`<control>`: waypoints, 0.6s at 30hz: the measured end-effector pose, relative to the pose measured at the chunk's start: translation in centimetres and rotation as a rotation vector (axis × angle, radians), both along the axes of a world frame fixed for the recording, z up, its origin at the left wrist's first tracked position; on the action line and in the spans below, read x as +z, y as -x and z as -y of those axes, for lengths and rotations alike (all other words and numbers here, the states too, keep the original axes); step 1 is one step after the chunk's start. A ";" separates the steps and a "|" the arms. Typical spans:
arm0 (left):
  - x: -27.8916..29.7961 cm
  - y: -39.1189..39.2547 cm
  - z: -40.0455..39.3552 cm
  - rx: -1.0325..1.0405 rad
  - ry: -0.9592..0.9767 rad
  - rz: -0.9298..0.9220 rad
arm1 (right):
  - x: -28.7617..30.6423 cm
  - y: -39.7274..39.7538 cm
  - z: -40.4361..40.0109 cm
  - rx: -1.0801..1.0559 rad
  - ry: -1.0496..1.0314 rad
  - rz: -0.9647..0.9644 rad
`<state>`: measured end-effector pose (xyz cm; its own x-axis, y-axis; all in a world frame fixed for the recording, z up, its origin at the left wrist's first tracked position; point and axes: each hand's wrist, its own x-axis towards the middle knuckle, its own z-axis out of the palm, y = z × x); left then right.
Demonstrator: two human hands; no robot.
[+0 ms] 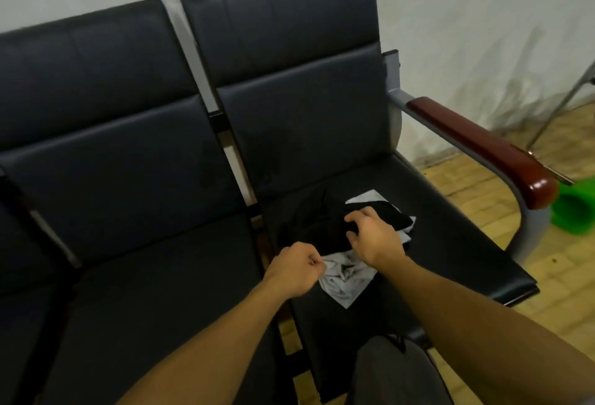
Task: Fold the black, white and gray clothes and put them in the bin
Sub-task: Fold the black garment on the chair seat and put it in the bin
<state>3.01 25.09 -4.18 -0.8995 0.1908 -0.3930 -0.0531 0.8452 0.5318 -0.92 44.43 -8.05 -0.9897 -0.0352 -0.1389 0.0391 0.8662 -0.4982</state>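
A small heap of clothes lies on the right-hand black seat (pixel 450 237). A black garment (pixel 315 227) is on top, crumpled. Under it a gray garment (pixel 346 279) sticks out toward me, and a white one (pixel 370 196) shows at the far side. My left hand (pixel 294 269) is curled and pinches the near left edge of the gray garment. My right hand (pixel 373 235) rests on the black garment with its fingers curled into the cloth. A green bin (pixel 576 211) stands on the floor at the right, partly hidden behind the armrest.
The bench has more black seats to the left (pixel 154 292), with a gap between seats. A red-brown armrest (pixel 483 147) on a gray metal frame borders the right seat. Tiled floor (pixel 476 192) and a white wall lie beyond. My knee (pixel 396 372) is at the bottom.
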 end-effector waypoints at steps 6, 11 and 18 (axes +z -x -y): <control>-1.0 2.2 2.2 0.068 -0.054 0.028 | -1.3 3.5 1.3 0.047 -0.185 0.049; -0.1 1.9 4.0 0.139 -0.108 0.013 | 0.3 4.0 1.9 0.061 -0.225 -0.064; 5.4 -1.0 5.7 0.192 -0.164 -0.090 | 9.5 1.8 5.2 -0.038 0.140 -0.309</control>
<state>3.97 19.40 1.19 -0.9552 0.0675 -0.2881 -0.1510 0.7260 0.6709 -2.74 39.27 1.40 -0.9852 0.0055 0.1716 -0.1011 0.7894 -0.6056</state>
